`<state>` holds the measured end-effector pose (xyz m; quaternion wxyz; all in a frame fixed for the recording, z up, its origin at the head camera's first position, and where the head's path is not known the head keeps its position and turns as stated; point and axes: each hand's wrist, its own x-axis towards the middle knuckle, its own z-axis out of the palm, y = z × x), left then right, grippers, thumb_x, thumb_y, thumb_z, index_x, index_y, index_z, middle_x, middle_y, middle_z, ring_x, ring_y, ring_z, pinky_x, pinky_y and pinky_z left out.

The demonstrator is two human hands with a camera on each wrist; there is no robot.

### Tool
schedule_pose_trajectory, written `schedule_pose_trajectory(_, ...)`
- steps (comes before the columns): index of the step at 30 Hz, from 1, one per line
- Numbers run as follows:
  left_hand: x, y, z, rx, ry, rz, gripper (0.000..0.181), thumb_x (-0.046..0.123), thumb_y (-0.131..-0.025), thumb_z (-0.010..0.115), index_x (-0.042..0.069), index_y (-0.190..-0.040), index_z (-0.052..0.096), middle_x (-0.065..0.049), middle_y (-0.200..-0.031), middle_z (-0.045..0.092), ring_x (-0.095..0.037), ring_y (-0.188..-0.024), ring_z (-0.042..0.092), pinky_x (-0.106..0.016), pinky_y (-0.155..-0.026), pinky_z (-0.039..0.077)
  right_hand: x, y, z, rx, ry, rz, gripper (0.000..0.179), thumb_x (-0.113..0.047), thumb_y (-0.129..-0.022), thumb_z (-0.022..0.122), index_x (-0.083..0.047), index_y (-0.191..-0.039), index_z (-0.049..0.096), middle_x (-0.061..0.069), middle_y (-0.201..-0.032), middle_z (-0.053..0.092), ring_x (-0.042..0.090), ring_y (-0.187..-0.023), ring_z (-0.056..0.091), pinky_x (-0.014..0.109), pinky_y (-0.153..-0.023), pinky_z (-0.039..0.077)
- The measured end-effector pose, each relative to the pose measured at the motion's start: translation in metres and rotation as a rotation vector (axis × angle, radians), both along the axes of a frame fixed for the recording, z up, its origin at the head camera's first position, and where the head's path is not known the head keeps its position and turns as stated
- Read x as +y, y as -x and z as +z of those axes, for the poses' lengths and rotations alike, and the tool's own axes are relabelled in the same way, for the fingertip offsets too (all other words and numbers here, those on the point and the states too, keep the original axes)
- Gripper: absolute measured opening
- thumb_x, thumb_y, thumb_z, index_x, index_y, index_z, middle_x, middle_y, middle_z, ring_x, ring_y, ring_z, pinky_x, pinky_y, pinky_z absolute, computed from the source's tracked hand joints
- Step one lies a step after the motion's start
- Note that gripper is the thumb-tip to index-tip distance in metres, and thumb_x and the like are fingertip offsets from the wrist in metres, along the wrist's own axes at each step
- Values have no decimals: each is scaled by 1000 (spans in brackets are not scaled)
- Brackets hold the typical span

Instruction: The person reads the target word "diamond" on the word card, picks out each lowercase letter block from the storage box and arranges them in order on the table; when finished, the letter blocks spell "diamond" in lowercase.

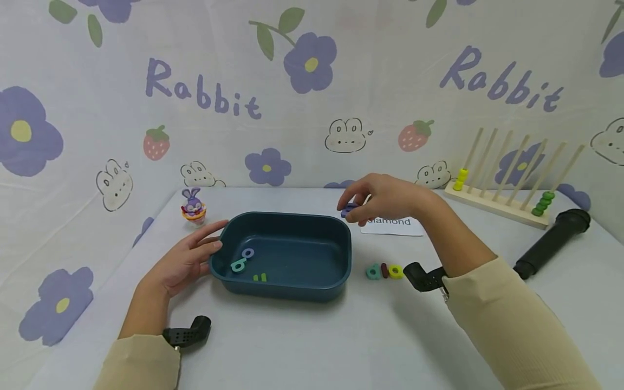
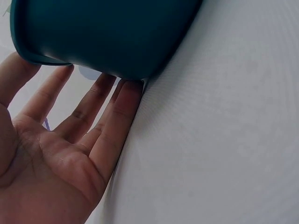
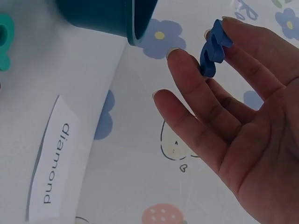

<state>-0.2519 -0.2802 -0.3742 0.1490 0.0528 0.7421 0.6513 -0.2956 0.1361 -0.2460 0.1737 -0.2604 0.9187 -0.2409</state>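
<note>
One blue letter [image 1: 348, 210] right of centre in head view, pinched by right hand [image 1: 385, 197] near card [image 1: 392, 227], left hand [image 1: 181, 262] spread against bin [image 1: 292, 225] left of centre; fingertip-only hold could slip, dropping it.

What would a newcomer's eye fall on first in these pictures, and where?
Probably the dark teal tub, near the middle of the white table, the left hand touching its left end. Next, the small blue piece pinched in the right hand, near the "diamond" card. Behind, the flowered sheet with purple "Rabbit" lettering fills the background.
</note>
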Motion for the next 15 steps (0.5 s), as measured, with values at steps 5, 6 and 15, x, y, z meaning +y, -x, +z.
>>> schedule_pose_trajectory(5, 0, 0, 0, -1, 4, -2, 65, 33, -106, 59, 25, -164, 31, -18, -166, 31, -17, -128, 57, -27, -99, 56, 4, -5, 2, 27, 4, -22, 30, -29, -97, 70, -21, -125, 72, 7, -107, 71, 23, -97, 70, 40, -86, 57)
schedule_pose_trajectory(6, 0, 0, 0, -2, 5, -2, 65, 33, -106, 59, 25, -164, 31, -18, -166, 31, -17, -128, 57, -27, -99, 56, 4, -6, 2, 33, 4, -26, 30, -30, -97, 71, -21, -125, 71, 7, -107, 71, 23, -97, 70, 39, -85, 57)
schedule_pose_trajectory(15, 1, -2, 3, -4, 9, -1, 65, 33, -106, 59, 25, -164, 30, -18, -166, 30, -16, -128, 57, -26, -99, 56, 11, -14, 1, 90, -7, -51, 31, -34, -96, 73, -20, -124, 71, 5, -99, 72, 21, -90, 68, 35, -78, 55)
